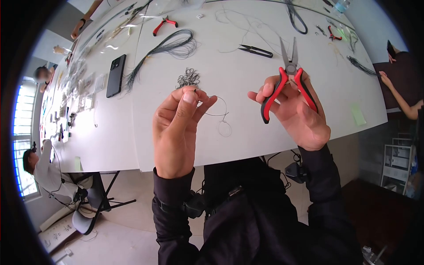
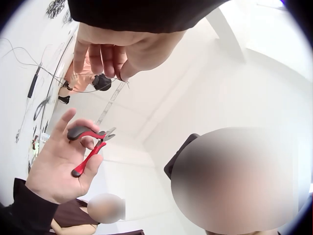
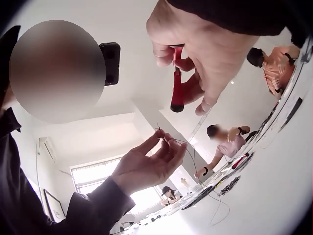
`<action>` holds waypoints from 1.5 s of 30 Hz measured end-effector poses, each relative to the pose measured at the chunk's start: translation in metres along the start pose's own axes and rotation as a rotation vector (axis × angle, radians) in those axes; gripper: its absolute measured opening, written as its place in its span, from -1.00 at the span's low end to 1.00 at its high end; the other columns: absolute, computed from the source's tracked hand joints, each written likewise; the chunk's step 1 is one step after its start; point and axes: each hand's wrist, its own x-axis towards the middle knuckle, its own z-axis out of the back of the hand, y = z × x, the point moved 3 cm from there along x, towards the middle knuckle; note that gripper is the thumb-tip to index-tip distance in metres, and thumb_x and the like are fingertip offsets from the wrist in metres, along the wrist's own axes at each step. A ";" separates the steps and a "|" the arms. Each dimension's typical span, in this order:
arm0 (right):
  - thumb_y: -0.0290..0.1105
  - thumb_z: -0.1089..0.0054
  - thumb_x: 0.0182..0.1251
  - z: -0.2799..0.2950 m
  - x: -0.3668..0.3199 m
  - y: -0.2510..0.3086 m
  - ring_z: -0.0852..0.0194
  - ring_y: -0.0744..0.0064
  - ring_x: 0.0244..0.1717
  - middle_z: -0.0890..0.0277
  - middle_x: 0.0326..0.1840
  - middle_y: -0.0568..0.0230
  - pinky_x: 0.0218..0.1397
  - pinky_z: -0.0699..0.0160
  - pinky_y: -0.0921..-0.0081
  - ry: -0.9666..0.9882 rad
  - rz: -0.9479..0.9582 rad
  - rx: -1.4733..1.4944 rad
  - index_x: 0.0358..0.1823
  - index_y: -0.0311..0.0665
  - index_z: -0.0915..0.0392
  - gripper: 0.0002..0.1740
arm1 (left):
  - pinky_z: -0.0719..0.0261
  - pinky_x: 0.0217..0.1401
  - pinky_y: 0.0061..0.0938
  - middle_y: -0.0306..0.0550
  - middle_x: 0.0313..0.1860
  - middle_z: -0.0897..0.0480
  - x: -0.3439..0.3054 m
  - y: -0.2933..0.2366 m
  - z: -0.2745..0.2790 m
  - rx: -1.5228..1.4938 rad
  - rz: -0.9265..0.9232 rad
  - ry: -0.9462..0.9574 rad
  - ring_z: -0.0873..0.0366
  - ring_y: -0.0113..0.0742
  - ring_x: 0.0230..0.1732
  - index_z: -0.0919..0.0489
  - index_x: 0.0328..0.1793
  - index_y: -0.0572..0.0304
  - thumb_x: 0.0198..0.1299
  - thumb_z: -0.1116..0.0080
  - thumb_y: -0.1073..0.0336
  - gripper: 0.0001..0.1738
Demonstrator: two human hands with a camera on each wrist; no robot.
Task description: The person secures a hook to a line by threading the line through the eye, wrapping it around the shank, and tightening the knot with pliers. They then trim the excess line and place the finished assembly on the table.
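Between thumb and index finger my left hand (image 1: 176, 128) pinches a small dark piece with a thin line (image 1: 226, 108) looping off to the right. Red-and-black pliers (image 1: 290, 68) lie across my right hand (image 1: 304, 119), jaws pointing away and slightly parted, fingers bent around the handles. In the left wrist view the line (image 2: 29, 63) trails from the left fingertips. What the left fingers pinch is too small to identify. A pile of small dark hooks or rings (image 1: 188, 77) lies just beyond the left hand.
Black snips (image 1: 256, 51), a bundle of dark strands (image 1: 163, 48), another pair of pliers (image 1: 165, 25) and a phone (image 1: 116, 76) lie on the white table (image 1: 119, 141). Other people sit around it. A green note (image 1: 358, 114) is near the right edge.
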 end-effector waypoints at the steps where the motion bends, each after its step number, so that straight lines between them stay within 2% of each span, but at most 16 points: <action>1: -0.06 -0.16 0.49 -0.007 0.001 -0.003 -0.41 0.12 0.28 -0.39 0.19 -0.01 0.57 -0.22 0.01 -0.071 -0.010 0.056 0.50 -0.17 -0.15 -0.31 | -0.52 0.30 -0.24 -0.16 -0.15 -0.64 0.001 0.000 0.001 -0.009 0.003 0.012 -0.59 -0.37 -0.04 -0.64 -0.02 0.29 0.48 -0.15 0.28 -0.79; 4: -0.05 -0.19 0.45 -0.017 0.004 -0.010 -0.39 0.10 0.31 -0.38 0.22 -0.01 0.56 -0.21 -0.01 -0.094 -0.084 0.124 0.49 -0.26 -0.13 -0.25 | -0.46 0.28 -0.33 -0.15 -0.14 -0.65 0.001 0.000 0.000 -0.013 -0.003 0.027 -0.58 -0.36 0.02 -0.64 -0.02 0.29 0.47 -0.17 0.29 -0.81; 5: -0.07 -0.23 0.38 -0.026 0.003 -0.011 -0.41 0.11 0.28 -0.39 0.19 0.00 0.50 -0.29 0.01 -0.202 -0.123 0.206 0.48 -0.36 -0.13 -0.19 | -0.44 0.27 -0.37 -0.15 -0.13 -0.65 0.000 -0.001 0.000 -0.010 -0.010 0.026 -0.57 -0.35 0.04 -0.64 -0.02 0.29 0.46 -0.18 0.30 -0.81; 8: -0.15 -0.20 0.35 -0.035 0.000 -0.008 -0.42 0.15 0.24 -0.39 0.15 0.02 0.41 -0.38 0.07 -0.076 -0.231 0.195 0.43 -0.37 -0.20 -0.27 | -0.43 0.34 -0.23 -0.08 -0.08 -0.64 -0.004 -0.007 0.000 0.178 -0.078 -0.020 -0.58 -0.26 0.05 -0.62 -0.04 0.27 0.50 -0.09 0.33 -0.83; 9: -0.23 -0.15 0.34 -0.038 0.001 -0.003 -0.42 0.17 0.23 -0.40 0.15 0.03 0.31 -0.44 0.11 -0.021 -0.201 0.175 0.36 -0.36 -0.25 -0.37 | -0.43 0.34 -0.23 -0.07 -0.08 -0.65 -0.005 -0.009 -0.001 0.212 -0.082 -0.027 -0.58 -0.24 0.06 -0.62 -0.04 0.28 0.49 -0.10 0.33 -0.83; 12: -0.28 -0.12 0.36 -0.035 0.001 0.008 -0.41 0.22 0.23 -0.41 0.17 0.06 0.31 -0.41 0.18 0.024 -0.333 0.164 0.32 -0.34 -0.28 -0.45 | -0.42 0.36 -0.25 -0.05 -0.08 -0.66 -0.007 -0.017 -0.005 0.286 -0.091 -0.051 -0.58 -0.22 0.10 -0.61 -0.04 0.32 0.48 -0.13 0.34 -0.83; 15: -0.36 -0.14 0.39 -0.039 0.007 0.014 -0.42 0.28 0.23 -0.41 0.20 0.09 0.36 -0.35 0.26 -0.055 -0.270 -0.233 0.32 -0.35 -0.27 -0.48 | -0.40 0.37 -0.27 -0.06 -0.08 -0.66 -0.008 -0.018 -0.008 0.295 -0.099 -0.067 -0.58 -0.24 0.11 -0.62 -0.04 0.32 0.48 -0.14 0.33 -0.83; 19: -0.47 -0.23 0.40 -0.053 0.023 0.000 -0.43 0.35 0.20 -0.44 0.21 0.13 0.42 -0.29 0.37 -0.108 -0.189 -0.375 0.27 -0.36 -0.30 -0.52 | -0.38 0.33 -0.35 -0.08 -0.09 -0.66 -0.008 -0.014 -0.013 0.286 -0.090 -0.069 -0.56 -0.32 0.06 -0.63 -0.03 0.32 0.47 -0.16 0.30 -0.80; 20: -0.45 -0.25 0.40 -0.054 0.026 -0.006 -0.48 0.38 0.14 -0.52 0.08 0.18 0.36 -0.36 0.39 -0.089 -0.215 -0.438 0.22 -0.35 -0.31 -0.56 | -0.37 0.31 -0.37 -0.08 -0.09 -0.66 -0.008 -0.013 -0.014 0.289 -0.085 -0.069 -0.55 -0.35 0.04 -0.64 -0.03 0.32 0.47 -0.16 0.29 -0.79; 22: -0.47 -0.18 0.42 -0.053 0.024 -0.015 -0.49 0.44 -0.04 -0.53 -0.10 0.22 0.18 -0.46 0.43 -0.084 -0.354 -0.266 0.17 -0.33 -0.30 -0.63 | -0.37 0.26 -0.41 -0.09 -0.09 -0.66 -0.005 -0.014 -0.011 0.290 -0.111 -0.110 -0.53 -0.38 0.01 -0.64 -0.03 0.34 0.47 -0.17 0.27 -0.77; 28: -0.49 -0.02 0.44 -0.052 0.017 -0.001 -0.30 0.54 -0.25 -0.41 -0.24 0.26 -0.12 -0.38 0.54 -0.140 -0.341 -0.079 0.13 -0.34 -0.29 -0.71 | -0.39 0.17 -0.45 -0.11 -0.12 -0.67 0.002 -0.006 0.009 0.314 -0.154 -0.208 -0.52 -0.44 -0.04 -0.64 -0.04 0.35 0.46 -0.19 0.25 -0.75; 32: -0.45 -0.05 0.38 -0.051 0.012 0.011 -0.36 0.42 -0.20 -0.41 -0.25 0.19 -0.05 -0.42 0.38 -0.141 -0.289 0.222 0.18 -0.35 -0.29 -0.62 | -0.40 0.14 -0.47 -0.15 -0.16 -0.67 0.005 0.002 0.021 0.272 -0.126 -0.222 -0.53 -0.45 -0.06 -0.65 -0.05 0.32 0.45 -0.21 0.23 -0.75; 33: -0.33 -0.14 0.32 -0.048 0.010 0.014 -0.40 0.35 -0.16 -0.42 -0.26 0.16 -0.01 -0.43 0.30 -0.150 -0.255 0.200 0.19 -0.37 -0.28 -0.53 | -0.41 0.13 -0.47 -0.16 -0.17 -0.67 0.006 0.003 0.024 0.274 -0.121 -0.243 -0.53 -0.45 -0.06 -0.65 -0.06 0.31 0.44 -0.22 0.23 -0.76; 37: -0.15 -0.27 0.20 -0.042 -0.004 0.028 -0.48 0.29 -0.16 -0.49 -0.24 0.06 -0.01 -0.47 0.28 -0.147 -0.286 0.068 0.18 -0.40 -0.28 -0.36 | -0.42 0.12 -0.46 -0.18 -0.18 -0.67 0.010 0.006 0.034 0.278 -0.145 -0.299 -0.54 -0.45 -0.08 -0.66 -0.09 0.27 0.43 -0.24 0.21 -0.76; 41: -0.15 -0.28 0.19 -0.033 -0.021 0.034 -0.56 0.22 -0.20 -0.53 -0.22 -0.03 -0.05 -0.52 0.25 -0.139 -0.302 -0.013 0.15 -0.38 -0.30 -0.38 | -0.43 0.14 -0.46 -0.19 -0.19 -0.67 0.012 0.005 0.042 0.275 -0.209 -0.343 -0.54 -0.45 -0.10 -0.65 -0.09 0.27 0.43 -0.24 0.20 -0.76; 45: -0.15 -0.24 0.19 -0.013 -0.032 0.043 -0.59 0.13 -0.09 -0.56 -0.14 -0.09 0.01 -0.51 0.24 -0.183 -0.330 -0.072 0.16 -0.36 -0.30 -0.39 | -0.46 0.17 -0.46 -0.17 -0.19 -0.66 0.012 0.002 0.049 0.325 -0.247 -0.377 -0.54 -0.45 -0.10 -0.63 -0.06 0.32 0.44 -0.24 0.20 -0.73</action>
